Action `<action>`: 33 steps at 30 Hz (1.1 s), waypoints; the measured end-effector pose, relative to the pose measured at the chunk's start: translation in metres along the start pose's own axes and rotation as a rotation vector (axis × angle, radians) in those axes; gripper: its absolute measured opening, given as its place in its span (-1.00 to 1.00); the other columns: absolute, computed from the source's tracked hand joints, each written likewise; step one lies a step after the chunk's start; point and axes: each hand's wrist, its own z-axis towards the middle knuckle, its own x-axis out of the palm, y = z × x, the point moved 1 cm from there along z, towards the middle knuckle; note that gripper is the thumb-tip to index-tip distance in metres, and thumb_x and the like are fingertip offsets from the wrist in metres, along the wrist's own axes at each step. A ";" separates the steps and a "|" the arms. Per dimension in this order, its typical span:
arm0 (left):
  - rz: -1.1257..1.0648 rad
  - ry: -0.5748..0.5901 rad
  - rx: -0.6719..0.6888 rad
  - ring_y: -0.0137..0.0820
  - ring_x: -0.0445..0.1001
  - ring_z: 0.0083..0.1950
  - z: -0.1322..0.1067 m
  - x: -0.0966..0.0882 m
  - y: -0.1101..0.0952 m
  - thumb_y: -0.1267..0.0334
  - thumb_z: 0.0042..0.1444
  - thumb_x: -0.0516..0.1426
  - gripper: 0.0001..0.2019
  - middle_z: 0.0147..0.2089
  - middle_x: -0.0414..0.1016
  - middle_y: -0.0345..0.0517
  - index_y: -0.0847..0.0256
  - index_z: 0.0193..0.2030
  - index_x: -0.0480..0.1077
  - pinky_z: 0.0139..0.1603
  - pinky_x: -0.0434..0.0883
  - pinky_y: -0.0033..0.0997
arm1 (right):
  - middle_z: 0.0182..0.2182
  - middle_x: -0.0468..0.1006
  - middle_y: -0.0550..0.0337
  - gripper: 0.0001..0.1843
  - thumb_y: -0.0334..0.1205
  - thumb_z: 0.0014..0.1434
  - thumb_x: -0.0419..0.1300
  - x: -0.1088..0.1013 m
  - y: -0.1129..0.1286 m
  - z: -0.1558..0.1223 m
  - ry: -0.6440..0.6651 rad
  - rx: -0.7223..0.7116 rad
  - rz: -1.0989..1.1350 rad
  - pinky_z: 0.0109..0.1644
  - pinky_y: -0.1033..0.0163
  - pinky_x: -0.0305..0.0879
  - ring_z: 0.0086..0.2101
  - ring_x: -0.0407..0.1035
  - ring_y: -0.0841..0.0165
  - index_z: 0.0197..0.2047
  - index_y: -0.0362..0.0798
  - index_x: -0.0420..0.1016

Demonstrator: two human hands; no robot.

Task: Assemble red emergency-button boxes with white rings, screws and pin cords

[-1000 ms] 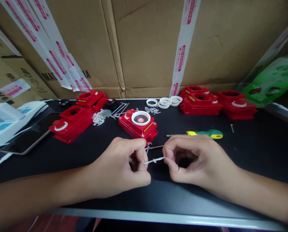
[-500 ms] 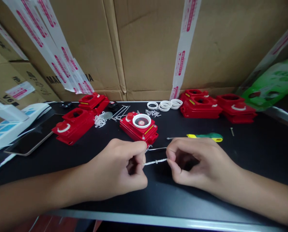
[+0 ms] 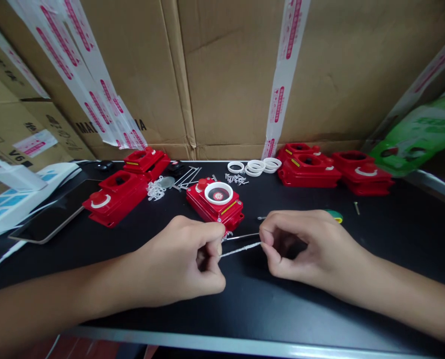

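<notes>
A thin white cord [image 3: 240, 249] is stretched taut between my two hands just above the black tabletop [image 3: 244, 299]. My left hand [image 3: 185, 262] is closed in a fist, pinching the cord's left end. My right hand [image 3: 300, 247] pinches the right end between thumb and forefinger. Directly behind the hands sits a red plastic housing [image 3: 215, 202] with a white ring on top, and a thin metal pin [image 3: 240, 236] lies in front of it.
Red housings lie at the left [image 3: 113, 197] and back right [image 3: 308, 169]. White rings [image 3: 255, 165], screws [image 3: 235, 178], metal rods [image 3: 187, 175] and a pile of white cords [image 3: 155, 189] sit behind. A green-yellow screwdriver [image 3: 334, 215] is behind my right hand. Cardboard boxes [image 3: 225, 75] wall the back; a tablet [image 3: 50, 219] lies left.
My hands have drawn slightly apart, pulling the cord longer and straighter; the small knot seen in its middle earlier no longer shows. The view has tilted a little.
</notes>
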 end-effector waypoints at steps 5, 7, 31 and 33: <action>-0.016 0.010 -0.063 -0.61 0.24 -0.51 0.002 -0.008 -0.003 0.53 0.01 0.14 -0.83 -0.48 0.35 -0.41 0.17 -0.38 0.28 -0.51 0.19 -0.61 | -0.54 0.45 0.36 -0.81 -0.29 0.30 0.25 -0.013 -0.007 0.002 0.075 0.083 0.175 -0.51 0.39 0.26 -0.60 0.33 0.51 -0.38 -0.01 0.39; -0.029 0.015 -0.109 -0.58 0.29 -0.49 0.002 -0.012 -0.004 0.50 0.04 0.14 -0.85 -0.44 0.40 -0.38 0.16 -0.35 0.30 -0.49 0.23 -0.59 | -0.55 0.43 0.33 -0.69 -0.18 0.43 0.14 -0.021 -0.012 0.004 0.049 0.066 0.173 -0.50 0.35 0.23 -0.59 0.32 0.48 -0.40 0.00 0.37; -0.661 -0.129 0.060 -0.49 0.45 -0.47 0.001 -0.062 -0.013 0.34 0.36 0.19 -0.87 -0.34 0.51 -0.22 0.17 -0.25 0.36 -0.45 0.36 -0.49 | -0.37 0.43 0.22 -0.81 -0.38 0.32 0.10 -0.016 -0.014 0.011 0.216 -0.010 -0.427 -0.32 0.22 0.15 -0.41 0.29 0.35 -0.35 0.01 0.30; -0.508 -0.160 0.081 -0.50 0.45 -0.42 0.002 -0.061 -0.008 0.37 0.38 0.15 -0.90 -0.28 0.50 -0.21 0.17 -0.21 0.37 -0.41 0.38 -0.48 | -0.43 0.40 0.25 -0.79 -0.36 0.30 0.09 -0.021 -0.012 0.011 0.126 0.016 -0.351 -0.35 0.23 0.12 -0.45 0.25 0.38 -0.39 0.01 0.27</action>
